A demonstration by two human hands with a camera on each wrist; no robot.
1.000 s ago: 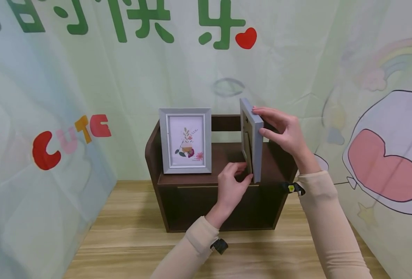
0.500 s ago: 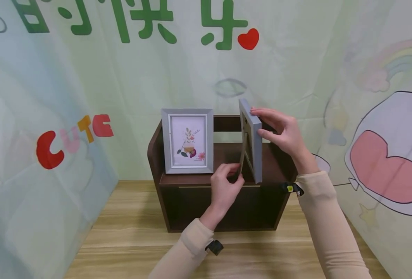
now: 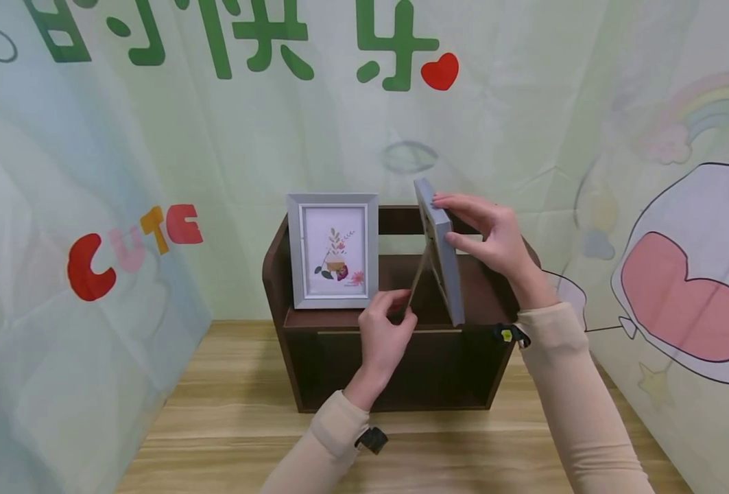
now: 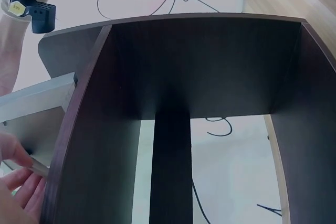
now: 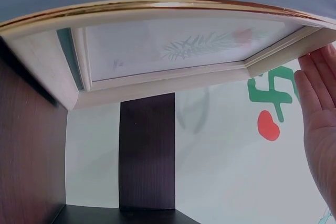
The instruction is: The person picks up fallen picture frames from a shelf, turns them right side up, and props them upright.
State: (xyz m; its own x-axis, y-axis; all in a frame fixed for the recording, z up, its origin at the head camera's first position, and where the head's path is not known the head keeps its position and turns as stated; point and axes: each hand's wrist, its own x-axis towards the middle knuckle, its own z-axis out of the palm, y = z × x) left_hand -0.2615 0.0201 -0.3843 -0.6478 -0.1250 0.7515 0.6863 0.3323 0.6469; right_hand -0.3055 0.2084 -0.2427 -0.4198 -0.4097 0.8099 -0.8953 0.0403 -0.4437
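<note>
A grey photo frame (image 3: 448, 264) stands turned nearly edge-on at the right of the dark brown shelf's top board, its back facing left. My right hand (image 3: 487, 230) holds it by the upper corner, thumb on the near side edge and fingers over the top. In the right wrist view the picture frame's front (image 5: 173, 45) shows a plant print behind the pane. My left hand (image 3: 384, 333) pinches the lower end of the frame's back stand (image 3: 420, 278), which is swung out from the backing. In the left wrist view the left fingers (image 4: 21, 182) grip that flap's edge.
A second grey photo frame (image 3: 333, 250) with a flower print stands facing forward at the shelf's left. The brown shelf (image 3: 395, 367) rests on a wood-grain table (image 3: 216, 425). Printed cloth walls (image 3: 234, 144) surround it at back and sides.
My left hand has drawn the back stand out to the left, away from the frame's backing. The frame's top has tipped leftward with my right hand on it.
</note>
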